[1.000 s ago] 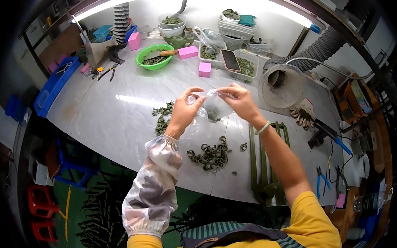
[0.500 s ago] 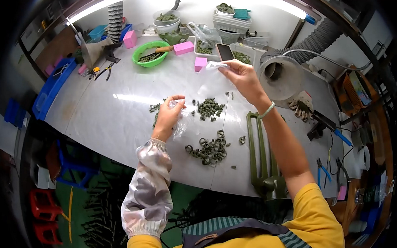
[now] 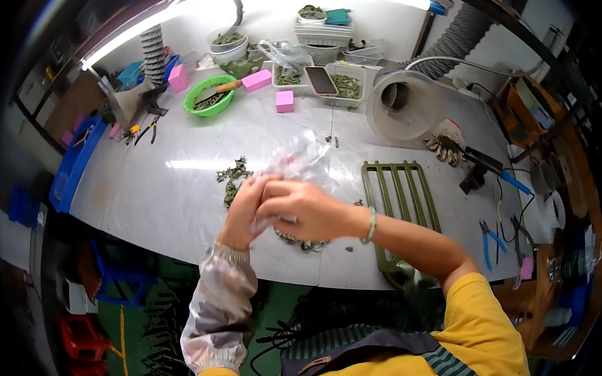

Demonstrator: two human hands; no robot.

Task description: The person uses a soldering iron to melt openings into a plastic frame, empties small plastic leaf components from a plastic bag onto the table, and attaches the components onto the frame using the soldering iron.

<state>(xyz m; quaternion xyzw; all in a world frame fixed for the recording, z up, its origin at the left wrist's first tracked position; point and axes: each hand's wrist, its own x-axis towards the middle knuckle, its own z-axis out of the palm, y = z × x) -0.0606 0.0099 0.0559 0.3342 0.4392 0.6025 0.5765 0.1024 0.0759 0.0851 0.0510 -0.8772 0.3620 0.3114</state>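
Here: left hand and right hand, fingers curled together, seemingly pinching blurred clear film above the surface, inward of its near edge; green pieces below. Handling: grip lightly, film off pieces.

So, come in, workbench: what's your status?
Left hand and right hand together at the plastic, exact grip unclear. Plastic crumpled, blurred. Hands partly hide the near pile.

The table fills mid-frame and carries a bowl at upper left, a pink block at upper centre, green parts left of centre, a rack right of centre, and blue pliers farther right
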